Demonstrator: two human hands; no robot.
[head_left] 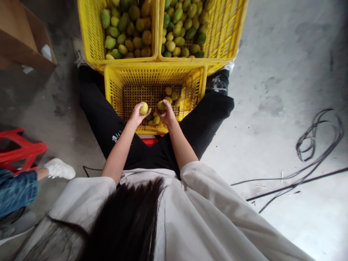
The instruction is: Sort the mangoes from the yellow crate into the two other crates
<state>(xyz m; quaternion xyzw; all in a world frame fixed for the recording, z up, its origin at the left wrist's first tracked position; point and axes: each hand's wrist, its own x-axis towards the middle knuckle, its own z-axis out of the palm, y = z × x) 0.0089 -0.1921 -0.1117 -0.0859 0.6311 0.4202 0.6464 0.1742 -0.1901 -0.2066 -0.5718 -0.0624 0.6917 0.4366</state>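
Observation:
My left hand point(139, 114) is closed around a yellow lemon point(143, 108), held over the near basket. My right hand point(167, 114) grips a greener lemon point(161, 105) a short way to the right, its fingers partly hidden behind the fruit. Both hands are above the near yellow plastic basket point(154, 69), which stands between the knees. Inside it, several loose lemons point(174, 95) lie at the right side, and more lemons point(156, 120) show below and between the hands.
Two larger yellow crates point(156, 29) stand beyond the near basket, holding many green and yellow lemons point(129, 27). An open cardboard box point(24, 32) is at the upper left. A red stool point(23, 148) and another person's leg point(19, 190) are at left. Black cables point(312, 159) lie on the floor at right.

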